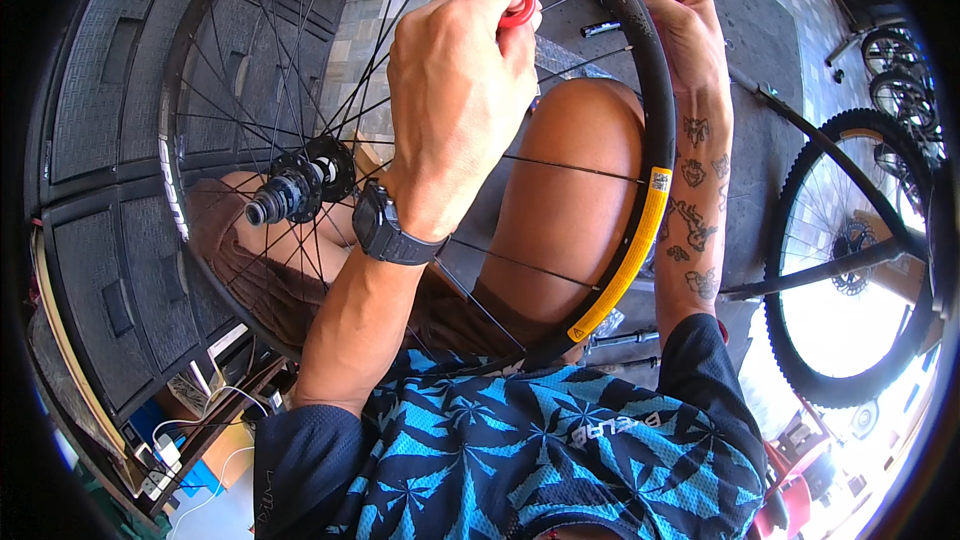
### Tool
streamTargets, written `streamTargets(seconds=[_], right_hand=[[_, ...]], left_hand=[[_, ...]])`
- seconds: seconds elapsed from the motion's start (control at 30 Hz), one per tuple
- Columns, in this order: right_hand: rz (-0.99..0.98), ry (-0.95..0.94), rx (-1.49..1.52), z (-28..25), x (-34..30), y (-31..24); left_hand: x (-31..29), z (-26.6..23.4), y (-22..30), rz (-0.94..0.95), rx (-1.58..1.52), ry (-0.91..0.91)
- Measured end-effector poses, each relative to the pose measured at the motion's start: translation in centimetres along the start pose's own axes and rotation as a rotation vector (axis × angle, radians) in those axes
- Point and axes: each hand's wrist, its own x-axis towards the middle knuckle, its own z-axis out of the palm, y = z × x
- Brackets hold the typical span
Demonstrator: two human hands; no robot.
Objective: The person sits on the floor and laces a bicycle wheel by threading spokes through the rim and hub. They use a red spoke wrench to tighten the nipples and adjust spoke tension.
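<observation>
A bicycle wheel without a tyre stands across my lap, its black rim carrying a yellow sticker. Its hub with a dark freehub body is at the left, and thin black spokes fan out from there. My left hand, with a black watch on the wrist, is closed around a red-handled spoke wrench inside the wheel. Beyond the rim's right side, my right hand has its thumb and fingers pinched together near the rim's outer face. What they hold is too small to make out.
Dark plastic cabinets stand along the left. Another bicycle wheel with a knobbly tyre and a black frame are at the right. A small dark cylinder lies on the dark mat. White cables hang at the lower left.
</observation>
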Motion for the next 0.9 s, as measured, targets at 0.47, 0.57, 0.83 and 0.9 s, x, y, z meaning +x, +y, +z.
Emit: streamTargets(seconds=[0.47,0.57,0.83,0.9], right_hand=[[0.005,0.206,-0.026,3.0,-1.1,-1.6],[-0.138,0.257,0.058,3.4,-1.3,-1.5],[0.002,0.210,0.380,2.5,0.0,0.3],[0.018,0.243,0.361,2.4,0.0,0.6]], left_hand=[[0.6,-0.4,0.0,-0.082,0.011,-0.038],[1.0,-0.7,0.4,-0.085,0.018,-0.051],[2.7,-2.2,0.0,-0.054,-0.009,-0.093],[3.1,-2.7,-0.4,0.080,-0.010,-0.085]])
